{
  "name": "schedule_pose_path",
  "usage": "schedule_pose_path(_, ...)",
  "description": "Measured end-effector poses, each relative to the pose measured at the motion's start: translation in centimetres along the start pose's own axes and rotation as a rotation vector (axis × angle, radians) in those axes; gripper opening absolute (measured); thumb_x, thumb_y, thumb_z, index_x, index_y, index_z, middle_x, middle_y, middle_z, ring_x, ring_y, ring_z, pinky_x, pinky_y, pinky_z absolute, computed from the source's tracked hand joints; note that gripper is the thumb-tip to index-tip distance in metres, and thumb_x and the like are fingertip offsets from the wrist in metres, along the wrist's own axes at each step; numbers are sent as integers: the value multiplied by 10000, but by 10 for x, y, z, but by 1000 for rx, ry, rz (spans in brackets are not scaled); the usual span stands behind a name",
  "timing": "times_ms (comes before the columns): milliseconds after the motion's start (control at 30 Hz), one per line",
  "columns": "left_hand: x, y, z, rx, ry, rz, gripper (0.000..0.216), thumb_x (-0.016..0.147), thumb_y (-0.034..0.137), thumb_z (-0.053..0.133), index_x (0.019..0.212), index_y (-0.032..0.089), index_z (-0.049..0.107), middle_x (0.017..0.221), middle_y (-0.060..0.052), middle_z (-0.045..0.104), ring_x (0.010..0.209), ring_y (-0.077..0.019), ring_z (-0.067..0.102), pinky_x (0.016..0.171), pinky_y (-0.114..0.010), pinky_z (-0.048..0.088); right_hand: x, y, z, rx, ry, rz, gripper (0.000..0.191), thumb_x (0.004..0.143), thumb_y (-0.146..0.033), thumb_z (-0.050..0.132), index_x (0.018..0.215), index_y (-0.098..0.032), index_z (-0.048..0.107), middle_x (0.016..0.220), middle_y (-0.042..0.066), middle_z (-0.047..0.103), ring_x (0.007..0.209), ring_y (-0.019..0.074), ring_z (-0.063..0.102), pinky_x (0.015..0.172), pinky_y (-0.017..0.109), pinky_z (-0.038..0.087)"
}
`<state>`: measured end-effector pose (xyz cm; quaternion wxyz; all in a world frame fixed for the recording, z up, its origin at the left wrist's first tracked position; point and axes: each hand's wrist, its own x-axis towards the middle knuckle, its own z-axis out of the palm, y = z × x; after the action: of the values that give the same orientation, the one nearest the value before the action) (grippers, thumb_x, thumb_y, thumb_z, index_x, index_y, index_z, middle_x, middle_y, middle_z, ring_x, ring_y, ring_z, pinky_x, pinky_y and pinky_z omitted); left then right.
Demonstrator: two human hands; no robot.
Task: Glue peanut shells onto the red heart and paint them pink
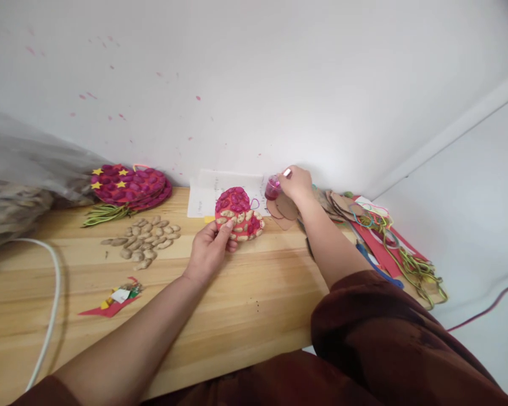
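Observation:
My left hand [209, 248] grips the near edge of a heart-shaped card [238, 214] covered with peanut shells, partly painted pink-red, and holds it tilted just above the wooden table [245, 304]. My right hand [297, 183] reaches to the back by the wall, its fingers closed round a small pink paint pot [273, 188] and what looks like a brush tip. Beneath that hand lie brown cardboard heart cut-outs [284, 210]. A white paper sheet [203, 197] lies behind the heart.
Loose peanut shells [146, 241] lie left of centre. A stack of painted hearts with yellow stars [129, 185] sits at the back left beside a plastic bag [21, 175]. Coloured rubber bands, red paper and cardboard [389, 237] fill the right edge. Paper scraps [117, 298] and a white cable [53, 304] lie at left.

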<state>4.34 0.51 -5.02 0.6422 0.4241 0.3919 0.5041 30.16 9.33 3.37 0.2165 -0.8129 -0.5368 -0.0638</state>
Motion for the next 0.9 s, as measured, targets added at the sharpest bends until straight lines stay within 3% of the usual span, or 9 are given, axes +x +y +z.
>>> schedule_pose_path(200,-1,2,0,-11,-2,0,485,727,592,849,816,145,681,654,2,670,530,-111,603,503,-218,531,0,-2,2,-34,-21,20,243,907,-427,635,944,-209,736,1060,167,773,1139,374,641,953,493,500)
schedule_pose_path(367,0,1,0,-29,-4,5,489,730,591,848,828,140,685,658,-2,672,536,-110,607,509,-214,535,-3,-3,-12,-2,25,14,248,943,-422,589,985,-218,722,1061,134,778,1093,337,660,960,470,497)
schedule_pose_path(567,-2,3,1,-42,10,-8,483,715,578,853,812,142,670,645,4,659,518,-107,598,506,-217,526,-17,2,-20,124,120,-34,164,925,-363,627,929,-210,687,917,93,751,958,295,664,923,447,482)
schedule_pose_path(733,-3,7,3,-55,14,-8,472,702,572,857,771,154,649,623,14,638,503,-103,587,497,-216,513,-45,11,-24,521,356,-84,155,938,-364,624,874,-223,619,768,15,671,708,190,610,738,358,488)
schedule_pose_path(900,-3,7,3,-29,26,0,454,721,565,850,787,160,657,639,11,644,511,-107,593,495,-221,515,-112,1,-32,851,184,-216,248,946,-472,656,872,-242,598,696,-40,588,628,138,547,617,291,451)
